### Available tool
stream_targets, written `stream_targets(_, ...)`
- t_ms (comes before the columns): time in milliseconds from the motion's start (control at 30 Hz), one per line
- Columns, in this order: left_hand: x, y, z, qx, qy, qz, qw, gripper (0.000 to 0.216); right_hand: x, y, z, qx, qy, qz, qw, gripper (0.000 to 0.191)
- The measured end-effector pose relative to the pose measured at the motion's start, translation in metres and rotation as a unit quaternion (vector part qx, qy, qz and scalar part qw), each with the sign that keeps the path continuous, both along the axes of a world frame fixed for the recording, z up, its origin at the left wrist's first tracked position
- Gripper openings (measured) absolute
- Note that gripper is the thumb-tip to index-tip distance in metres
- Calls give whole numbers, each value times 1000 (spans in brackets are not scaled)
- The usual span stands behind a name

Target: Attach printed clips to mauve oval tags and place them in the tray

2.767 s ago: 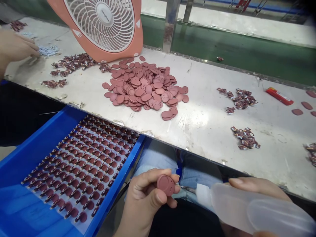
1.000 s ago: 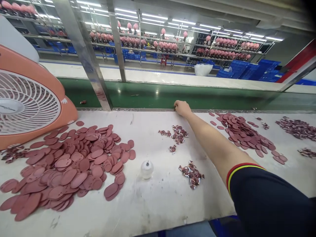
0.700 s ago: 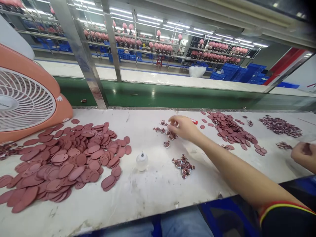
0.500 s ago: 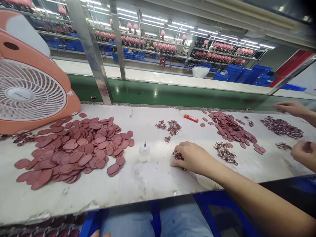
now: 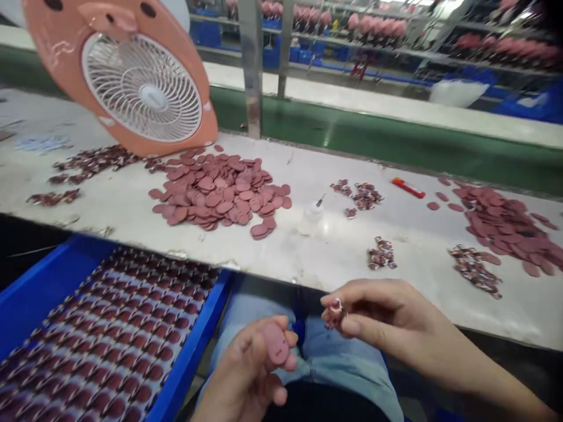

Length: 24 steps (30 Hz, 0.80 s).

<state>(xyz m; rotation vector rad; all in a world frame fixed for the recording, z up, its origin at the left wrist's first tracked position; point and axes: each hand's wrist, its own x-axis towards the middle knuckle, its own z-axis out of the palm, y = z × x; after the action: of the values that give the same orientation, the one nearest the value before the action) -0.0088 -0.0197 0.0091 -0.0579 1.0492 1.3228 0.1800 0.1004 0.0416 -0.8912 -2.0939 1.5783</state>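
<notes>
Holding: left hand (image 5: 250, 375), bottom centre, fingers clamped on a reddish oval disc (image 5: 275, 344)
Pinching: right hand (image 5: 387, 322) beside it, fingertips together on a small patterned piece (image 5: 335, 310)
Nearby: blue tray (image 5: 39, 281) lower left

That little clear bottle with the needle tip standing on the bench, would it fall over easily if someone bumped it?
Probably yes. The bottle looks small, light plastic, standing upright on a narrow base, so a nudge could tip it. Its rounded body might then roll toward the pile of red ovals. The thin nozzle looks bendable.
</notes>
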Motion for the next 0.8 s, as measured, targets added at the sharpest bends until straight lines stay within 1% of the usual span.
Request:
stream_targets(67,0,-4,-1,27,-28,-32,999,40,-8,-14,0,-45,45,14,998,11)
stream_targets(100,0,-7,-2,41,-39,-44,997,38,-11,-19,1,-46,59,21,997,12)
stream_targets(200,-1,-12,-6,83,-58,-73,992,33,-18,-25,1,-4,75,46,996,22)
stream_targets(267,-1,-15,-7,96,-60,-84,990,33,-21,-26,1,19,79,60,995,25)
stream_targets(333,0,-15,-7,101,-59,-89,989,35,-22,-26,2,35,73,68,994,25)
stream_targets(533,0,-10,-5,108,-71,-96,987,29,-26,-26,5,94,38,71,992,20)
stream_targets(800,-1,-14,-14,103,-86,-97,986,27,-26,-24,13,145,15,122,982,20)
